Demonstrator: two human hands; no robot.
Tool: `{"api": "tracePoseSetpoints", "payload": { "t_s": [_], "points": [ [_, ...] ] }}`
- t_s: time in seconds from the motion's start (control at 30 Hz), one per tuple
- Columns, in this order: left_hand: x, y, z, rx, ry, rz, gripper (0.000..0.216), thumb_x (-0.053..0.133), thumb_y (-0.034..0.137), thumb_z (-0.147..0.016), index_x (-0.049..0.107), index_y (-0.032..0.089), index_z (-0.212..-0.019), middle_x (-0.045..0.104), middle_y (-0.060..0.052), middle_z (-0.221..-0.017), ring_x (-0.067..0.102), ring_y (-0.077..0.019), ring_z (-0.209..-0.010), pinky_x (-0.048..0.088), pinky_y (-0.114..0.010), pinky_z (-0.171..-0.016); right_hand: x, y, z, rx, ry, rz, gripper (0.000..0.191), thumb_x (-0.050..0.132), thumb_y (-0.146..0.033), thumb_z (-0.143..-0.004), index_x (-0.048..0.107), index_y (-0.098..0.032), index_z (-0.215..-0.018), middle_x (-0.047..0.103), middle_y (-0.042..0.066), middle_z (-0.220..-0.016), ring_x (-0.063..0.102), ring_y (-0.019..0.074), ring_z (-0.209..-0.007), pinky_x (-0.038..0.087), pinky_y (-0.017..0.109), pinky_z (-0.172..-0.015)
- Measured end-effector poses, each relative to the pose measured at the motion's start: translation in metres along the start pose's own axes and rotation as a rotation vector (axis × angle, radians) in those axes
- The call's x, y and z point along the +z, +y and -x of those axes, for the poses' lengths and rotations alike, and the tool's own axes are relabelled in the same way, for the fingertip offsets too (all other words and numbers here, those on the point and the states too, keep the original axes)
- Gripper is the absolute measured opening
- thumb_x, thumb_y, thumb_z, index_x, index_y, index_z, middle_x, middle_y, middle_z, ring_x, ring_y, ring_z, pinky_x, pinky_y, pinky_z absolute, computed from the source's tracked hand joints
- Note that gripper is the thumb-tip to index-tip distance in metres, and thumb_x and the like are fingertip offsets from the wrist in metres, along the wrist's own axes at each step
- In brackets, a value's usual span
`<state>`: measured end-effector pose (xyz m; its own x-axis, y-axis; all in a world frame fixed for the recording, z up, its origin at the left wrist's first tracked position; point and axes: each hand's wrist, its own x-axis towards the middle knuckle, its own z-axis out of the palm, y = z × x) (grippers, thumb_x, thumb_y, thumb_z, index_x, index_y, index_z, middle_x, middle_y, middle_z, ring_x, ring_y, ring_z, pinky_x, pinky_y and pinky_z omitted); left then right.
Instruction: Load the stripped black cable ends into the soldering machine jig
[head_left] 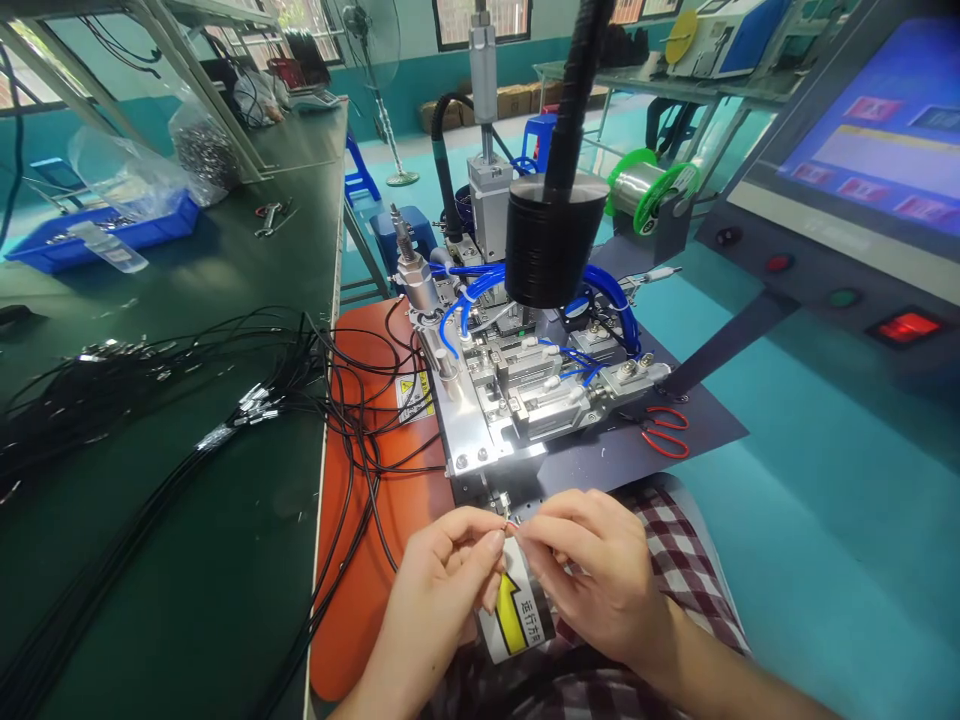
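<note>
Close together in front of the machine, both my hands are pinched at the fingertips. My left hand and my right hand grip a short stretch of thin wires, whitish and reddish. Just beyond the fingertips is a small pale metallic part; whether it joins the wires I cannot tell. Below the hands shows a label with a yellow arrow. Ahead stands a silver bench machine with blue air hoses and a black extraction nozzle above it.
Black cables trail from the green bench over an orange surface. Red-handled pliers lie at the machine's right. A control screen overhangs the right side. A solder-like wire spool and blue tray stand farther off.
</note>
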<state>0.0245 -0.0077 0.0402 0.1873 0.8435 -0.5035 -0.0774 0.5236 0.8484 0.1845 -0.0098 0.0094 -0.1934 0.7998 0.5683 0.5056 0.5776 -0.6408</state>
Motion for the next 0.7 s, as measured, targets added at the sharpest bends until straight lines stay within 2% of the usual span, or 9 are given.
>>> {"api": "tracePoseSetpoints", "payload": {
  "t_s": [0.07,0.2,0.3,0.53,0.7],
  "points": [
    [0.0,0.001,0.001,-0.006,0.006,0.014,0.023,0.07,0.037,-0.073,0.061,0.015,-0.073,0.06,0.001,-0.048,0.05,-0.0091,-0.047,0.04,-0.019,-0.051,0.001,-0.002,0.0,0.085,0.023,-0.105,0.011,0.061,-0.009,-0.081,0.063,-0.019,-0.081,0.063,0.0,-0.068,0.055,0.0128,-0.057,0.039,0.028,-0.056],
    [0.0,0.0,0.004,0.008,0.03,0.058,0.021,0.069,0.033,-0.075,0.056,0.017,-0.073,0.066,-0.001,-0.054,0.055,-0.011,-0.05,0.044,-0.021,-0.054,0.006,-0.005,0.0,0.413,0.012,-0.408,0.008,0.062,-0.014,-0.078,0.062,-0.02,-0.083,0.059,-0.001,-0.069,0.052,0.0122,-0.055,0.043,0.024,-0.051],
    [0.0,-0.002,0.004,0.0,0.033,0.045,0.022,0.069,0.033,-0.075,0.054,0.018,-0.074,0.067,-0.001,-0.054,0.056,-0.0115,-0.05,0.043,-0.021,-0.053,0.007,-0.008,-0.004,0.61,-0.016,-0.581,0.003,0.064,-0.019,-0.076,0.063,-0.019,-0.08,0.058,-0.002,-0.065,0.049,0.0116,-0.053,0.041,0.023,-0.049],
    [0.003,-0.007,0.005,-0.003,0.059,0.082,0.024,0.069,0.034,-0.076,0.052,0.018,-0.074,0.065,0.0,-0.053,0.054,-0.0102,-0.048,0.038,-0.018,-0.048,0.011,-0.015,-0.014,0.853,-0.09,-0.948,0.026,0.069,-0.041,-0.075,0.057,-0.02,-0.066,0.045,-0.007,-0.047,0.036,0.0074,-0.038,0.03,0.02,-0.038],
    [0.005,-0.01,0.002,-0.003,0.036,0.192,0.024,0.07,0.035,-0.076,0.054,0.018,-0.077,0.059,0.004,-0.05,0.047,-0.0068,-0.046,0.036,-0.017,-0.049,0.018,-0.013,-0.007,0.952,-0.173,-1.081,0.026,0.066,-0.04,-0.079,0.054,-0.018,-0.071,0.054,-0.005,-0.045,0.039,0.0069,-0.04,0.027,0.018,-0.041]
  ]
}}
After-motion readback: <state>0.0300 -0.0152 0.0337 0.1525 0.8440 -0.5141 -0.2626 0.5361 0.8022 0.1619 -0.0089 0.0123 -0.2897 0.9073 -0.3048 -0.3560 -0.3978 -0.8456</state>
